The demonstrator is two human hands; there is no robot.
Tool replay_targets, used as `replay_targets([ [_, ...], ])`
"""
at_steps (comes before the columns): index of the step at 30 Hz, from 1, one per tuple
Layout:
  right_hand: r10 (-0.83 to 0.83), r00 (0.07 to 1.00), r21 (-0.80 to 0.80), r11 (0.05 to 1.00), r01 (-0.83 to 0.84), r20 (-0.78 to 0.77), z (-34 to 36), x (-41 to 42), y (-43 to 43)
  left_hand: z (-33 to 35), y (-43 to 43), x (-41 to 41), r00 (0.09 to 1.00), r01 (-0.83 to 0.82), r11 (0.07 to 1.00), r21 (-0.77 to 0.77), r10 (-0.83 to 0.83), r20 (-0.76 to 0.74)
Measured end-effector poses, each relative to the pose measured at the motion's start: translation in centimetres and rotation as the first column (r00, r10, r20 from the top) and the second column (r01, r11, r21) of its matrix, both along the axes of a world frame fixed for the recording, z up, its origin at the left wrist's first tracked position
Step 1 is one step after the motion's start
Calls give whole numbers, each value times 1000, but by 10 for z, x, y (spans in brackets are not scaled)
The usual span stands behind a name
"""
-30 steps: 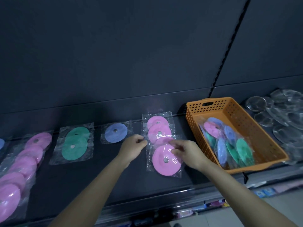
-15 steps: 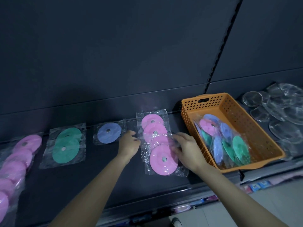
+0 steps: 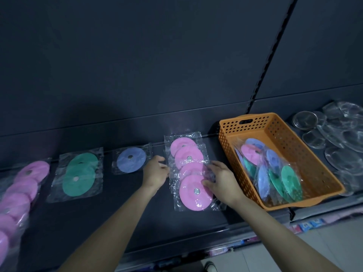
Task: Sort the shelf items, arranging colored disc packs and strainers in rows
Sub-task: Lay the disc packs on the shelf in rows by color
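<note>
A row of pink disc packs (image 3: 193, 181) in clear wrap lies front to back on the dark shelf. My right hand (image 3: 221, 180) rests on the right edge of the nearest pink pack, fingers spread over the wrap. My left hand (image 3: 155, 171) touches the row's left edge, fingers curled against the plastic. To the left lie a blue disc pack (image 3: 131, 160), two overlapped green disc packs (image 3: 80, 171) and a long row of pink packs (image 3: 19, 193). Clear strainers (image 3: 341, 134) are heaped at the far right.
An orange perforated basket (image 3: 306, 154) stands right of my hands, holding several mixed pink, blue and green disc packs (image 3: 271, 171). The shelf's back panel rises dark behind. The shelf's front edge (image 3: 176, 244) runs below my forearms, with floor beyond.
Both hands went from pinching the wrap above the front pink pack to lying flat at the row's two sides. The front pack now lies settled on the shelf.
</note>
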State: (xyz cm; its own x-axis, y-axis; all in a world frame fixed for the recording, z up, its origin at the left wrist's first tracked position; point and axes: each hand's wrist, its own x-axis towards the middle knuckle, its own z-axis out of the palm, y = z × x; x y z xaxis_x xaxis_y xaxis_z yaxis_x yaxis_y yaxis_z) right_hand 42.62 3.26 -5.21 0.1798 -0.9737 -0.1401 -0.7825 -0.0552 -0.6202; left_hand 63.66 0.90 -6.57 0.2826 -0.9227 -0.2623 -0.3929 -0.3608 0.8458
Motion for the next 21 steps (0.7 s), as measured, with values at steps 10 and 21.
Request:
replay_targets([
  [10, 297, 885, -27, 944, -328, -359, -10, 8, 26, 15, -28, -9, 944, 180, 969, -171, -121, 307],
  [21, 253, 952, -138, 951, -278, -173, 25, 5, 29, 21, -23, -20, 821, 378, 910, -171, -244, 517],
])
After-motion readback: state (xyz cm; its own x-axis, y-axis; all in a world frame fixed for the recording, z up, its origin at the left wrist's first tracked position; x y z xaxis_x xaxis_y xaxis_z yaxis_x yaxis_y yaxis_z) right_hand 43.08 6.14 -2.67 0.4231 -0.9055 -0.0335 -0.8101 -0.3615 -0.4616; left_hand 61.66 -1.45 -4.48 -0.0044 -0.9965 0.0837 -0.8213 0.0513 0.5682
